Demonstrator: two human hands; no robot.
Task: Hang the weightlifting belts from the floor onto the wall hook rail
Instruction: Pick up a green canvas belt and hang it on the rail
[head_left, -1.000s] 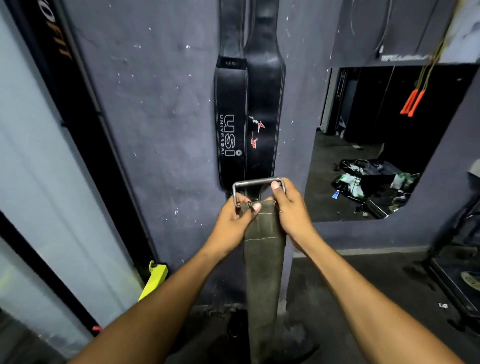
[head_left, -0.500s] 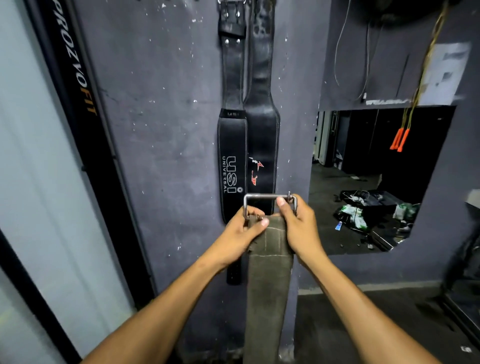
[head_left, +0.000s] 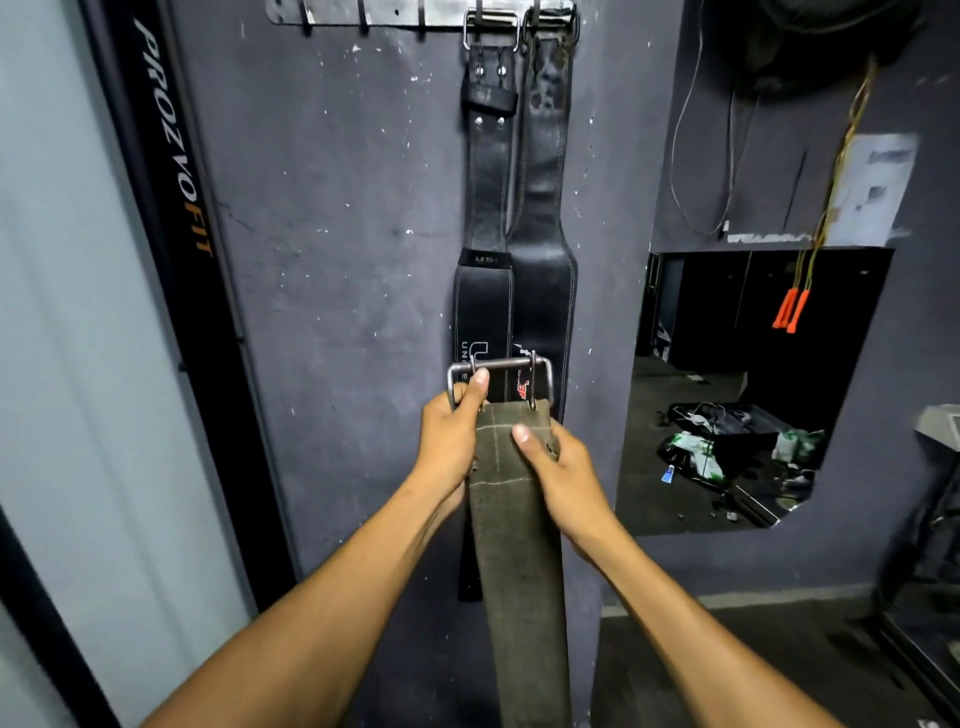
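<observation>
Both hands (head_left: 506, 452) grip the olive belt (head_left: 519, 561) below its buckle (head_left: 500, 382).

The hook rail (head_left: 421, 14) ran along the wall's top; two belts (head_left: 511, 208) hung side by side from its right end. Below, both hands held a third belt (head_left: 519, 561) before them; the left hand (head_left: 451, 441) at its buckle (head_left: 501, 366), the right hand (head_left: 563, 470) just beside.
</observation>
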